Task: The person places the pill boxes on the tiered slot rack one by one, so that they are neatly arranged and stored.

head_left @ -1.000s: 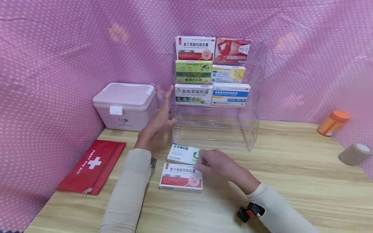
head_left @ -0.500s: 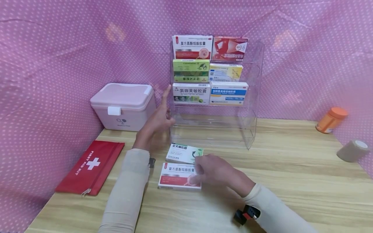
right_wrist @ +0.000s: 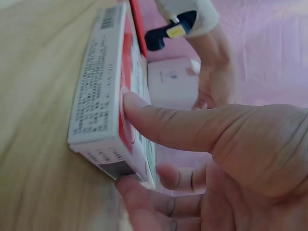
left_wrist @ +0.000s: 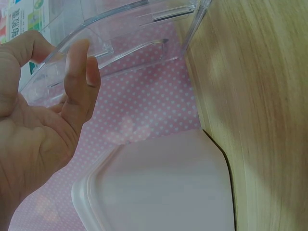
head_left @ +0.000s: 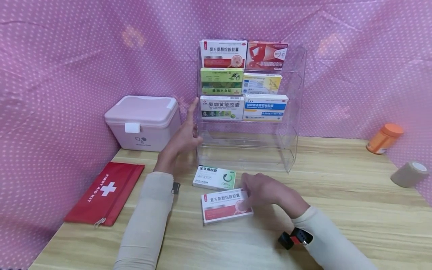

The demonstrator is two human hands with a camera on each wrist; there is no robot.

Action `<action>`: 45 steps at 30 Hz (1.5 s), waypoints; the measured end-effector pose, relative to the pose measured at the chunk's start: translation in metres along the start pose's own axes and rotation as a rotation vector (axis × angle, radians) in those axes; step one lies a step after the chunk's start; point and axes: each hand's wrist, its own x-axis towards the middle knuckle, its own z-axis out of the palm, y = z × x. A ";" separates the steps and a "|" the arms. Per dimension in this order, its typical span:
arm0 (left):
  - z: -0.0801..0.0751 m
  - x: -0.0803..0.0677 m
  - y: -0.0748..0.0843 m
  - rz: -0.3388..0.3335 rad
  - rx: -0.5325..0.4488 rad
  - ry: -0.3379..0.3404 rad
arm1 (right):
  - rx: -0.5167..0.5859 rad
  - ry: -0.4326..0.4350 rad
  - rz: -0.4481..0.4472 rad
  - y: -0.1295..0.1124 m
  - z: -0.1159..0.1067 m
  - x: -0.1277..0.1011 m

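From the head view I have my right hand (head_left: 261, 191) on the red-and-white box (head_left: 226, 205), which lies flat on the wooden table (head_left: 337, 210), in front of the green-and-white box (head_left: 214, 177) and slightly apart from it. The right wrist view gives me what the head view hides: the thumb pressed on the printed top face of that box (right_wrist: 108, 103) and the other fingers (right_wrist: 144, 190) curled against its end, so it is pinched between them. The box looks raised on its edge there, though I cannot tell if it has left the wood.

My left hand (head_left: 183, 138) stands upright, fingers straight and spread, against the left wall of the clear acrylic rack (head_left: 287, 127). The left wrist view confirms it: fingertips (left_wrist: 79, 72) touching the transparent wall (left_wrist: 139, 29), holding nothing, with the pink case (left_wrist: 159, 187) just beside.

Counting now: six boxes in the rack, two per tier on three tiers; two boxes on the table. One pink case (head_left: 143, 122), one red first aid pouch (head_left: 106, 193), one orange bottle (head_left: 384, 138), one tan bandage roll (head_left: 409, 174).
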 end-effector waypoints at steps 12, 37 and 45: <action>0.000 -0.001 0.004 -0.017 -0.017 -0.010 | 0.000 -0.056 0.000 0.007 -0.006 0.003; 0.001 0.001 0.003 -0.030 -0.013 -0.008 | -0.040 -0.041 -0.021 0.004 -0.006 0.003; 0.001 0.000 0.004 -0.039 -0.008 -0.003 | -0.025 -0.038 -0.019 0.006 -0.007 0.003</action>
